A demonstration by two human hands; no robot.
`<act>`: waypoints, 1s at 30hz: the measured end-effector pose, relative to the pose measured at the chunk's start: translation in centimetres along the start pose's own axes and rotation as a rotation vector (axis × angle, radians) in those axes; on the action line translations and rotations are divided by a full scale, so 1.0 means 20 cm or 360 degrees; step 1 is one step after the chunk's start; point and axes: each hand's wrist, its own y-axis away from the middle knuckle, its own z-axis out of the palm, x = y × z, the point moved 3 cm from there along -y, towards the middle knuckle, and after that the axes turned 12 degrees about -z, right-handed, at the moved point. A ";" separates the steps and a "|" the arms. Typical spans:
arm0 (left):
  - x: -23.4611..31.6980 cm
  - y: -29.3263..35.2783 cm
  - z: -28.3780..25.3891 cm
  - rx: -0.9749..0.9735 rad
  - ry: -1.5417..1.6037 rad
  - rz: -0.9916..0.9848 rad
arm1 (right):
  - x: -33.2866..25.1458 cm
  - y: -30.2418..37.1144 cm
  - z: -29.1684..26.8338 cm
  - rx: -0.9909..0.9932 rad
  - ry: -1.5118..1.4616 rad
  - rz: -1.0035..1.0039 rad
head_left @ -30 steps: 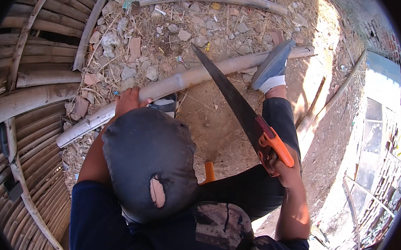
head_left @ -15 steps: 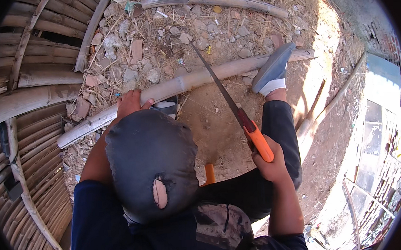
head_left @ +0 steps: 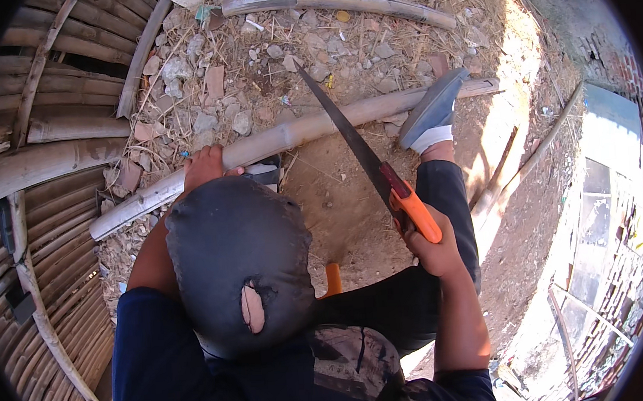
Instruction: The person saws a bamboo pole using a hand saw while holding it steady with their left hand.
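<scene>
In my right hand [head_left: 438, 246] is a hand saw [head_left: 355, 144] with an orange handle. Its long dark blade points up and to the left, passing over a bamboo pole [head_left: 305, 129]; I cannot tell whether they touch. My left hand [head_left: 206, 167] grips the pole near its left end, fingers over the top. My right shoe [head_left: 436, 110] rests on the pole towards its right end. A large dark rounded shape with a torn hole [head_left: 240, 258], perhaps my bent knee, hides part of my left arm. Beside it an orange handle-like piece [head_left: 334, 279] shows partly.
Another split bamboo length [head_left: 337, 0] lies across the rubble at the far side. Broken stones and straw [head_left: 241, 122] cover the ground beyond the pole. A slatted bamboo structure [head_left: 64, 248] stands at the left. More poles [head_left: 528, 167] lie at the right, near a brick wall [head_left: 620, 68].
The saw has turned slightly so that more of its blade's flat side shows, and its tip has shifted a little left. My left hand and the pole keep their places.
</scene>
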 end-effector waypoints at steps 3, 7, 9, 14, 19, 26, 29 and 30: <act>-0.02 0.01 -0.01 0.0045 0.0026 0.0010 | -0.06 0.13 -0.05 0.0028 0.0081 -0.0093; 0.04 0.04 -0.01 0.0219 -0.0017 -0.0029 | -0.06 0.19 -0.05 0.0152 -0.0159 0.0138; 0.00 0.03 0.01 0.0171 0.0024 -0.0010 | 0.00 0.04 0.02 0.0080 -0.0126 0.0075; -0.02 0.04 0.01 0.0146 0.0000 0.0007 | 0.04 0.02 0.11 0.0060 0.0130 -0.0158; 0.03 0.04 0.02 0.0196 -0.0049 -0.0041 | -0.01 0.20 0.00 0.0157 -0.0180 0.0068; 0.04 0.06 0.01 0.0234 -0.0013 -0.0038 | 0.03 -0.09 0.09 -0.0033 0.0168 -0.0153; 0.01 0.04 -0.01 0.0238 -0.0048 -0.0072 | -0.11 0.12 -0.05 0.0066 -0.0027 0.0030; 0.00 0.04 0.01 0.0224 -0.0057 -0.0079 | -0.12 0.18 -0.11 0.0063 -0.0053 0.0031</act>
